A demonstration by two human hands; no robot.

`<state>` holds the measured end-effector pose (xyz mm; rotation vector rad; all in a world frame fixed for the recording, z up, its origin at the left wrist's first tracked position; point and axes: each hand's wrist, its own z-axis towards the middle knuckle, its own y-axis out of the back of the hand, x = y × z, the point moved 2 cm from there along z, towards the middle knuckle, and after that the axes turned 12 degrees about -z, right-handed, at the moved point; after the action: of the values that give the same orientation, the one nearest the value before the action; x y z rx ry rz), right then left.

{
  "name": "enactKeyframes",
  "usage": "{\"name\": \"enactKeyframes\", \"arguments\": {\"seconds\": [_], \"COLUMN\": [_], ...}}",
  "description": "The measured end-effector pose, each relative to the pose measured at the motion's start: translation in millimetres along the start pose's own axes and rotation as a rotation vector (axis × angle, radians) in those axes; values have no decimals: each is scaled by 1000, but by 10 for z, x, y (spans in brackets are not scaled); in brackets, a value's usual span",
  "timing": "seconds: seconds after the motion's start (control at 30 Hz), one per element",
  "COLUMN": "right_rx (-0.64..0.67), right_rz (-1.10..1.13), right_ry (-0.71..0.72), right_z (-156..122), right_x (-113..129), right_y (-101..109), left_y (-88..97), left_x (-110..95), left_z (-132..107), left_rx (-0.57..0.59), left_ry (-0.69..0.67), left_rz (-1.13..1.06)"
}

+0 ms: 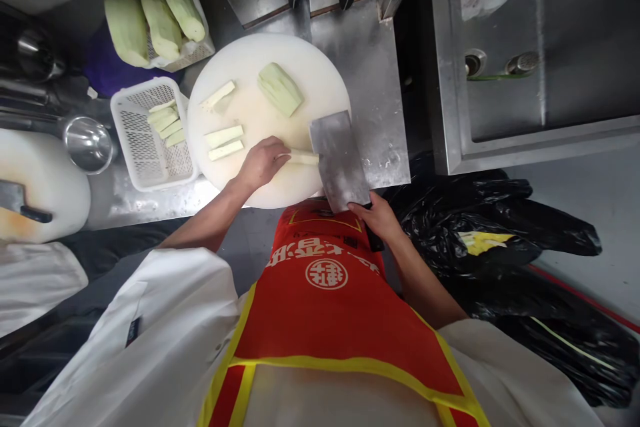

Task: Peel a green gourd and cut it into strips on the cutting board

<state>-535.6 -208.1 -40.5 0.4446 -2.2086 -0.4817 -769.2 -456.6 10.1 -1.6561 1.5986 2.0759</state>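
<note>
My left hand is closed on a pale peeled vegetable strip and presses it down on the round white cutting board. My right hand grips the handle of a broad steel cleaver, whose blade lies against the strip's right end. On the board lie a thicker peeled chunk and three cut strips.
A white perforated basket left of the board holds cut strips. A tray behind it carries whole peeled vegetables. A steel bowl and a second board are at left. A sink and black bags lie right.
</note>
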Motion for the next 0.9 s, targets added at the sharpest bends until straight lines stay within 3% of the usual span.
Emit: {"name": "enactKeyframes", "arguments": {"seconds": [0.17, 0.43, 0.7, 0.9], "right_rx": [-15, 25, 92, 152], "right_rz": [8, -86, -25, -86], "right_ry": [-44, -51, -12, -17], "right_z": [110, -187, 101, -147], "right_x": [201, 11, 324, 103], "right_y": [-39, 69, -26, 29], "left_y": [-64, -184, -108, -134], "left_x": [-67, -127, -107, -68], "left_z": [-110, -194, -346, -355], "left_rx": [-27, -126, -100, -140], "left_ry": [46, 122, 103, 111], "left_rz": [13, 1, -43, -2]}}
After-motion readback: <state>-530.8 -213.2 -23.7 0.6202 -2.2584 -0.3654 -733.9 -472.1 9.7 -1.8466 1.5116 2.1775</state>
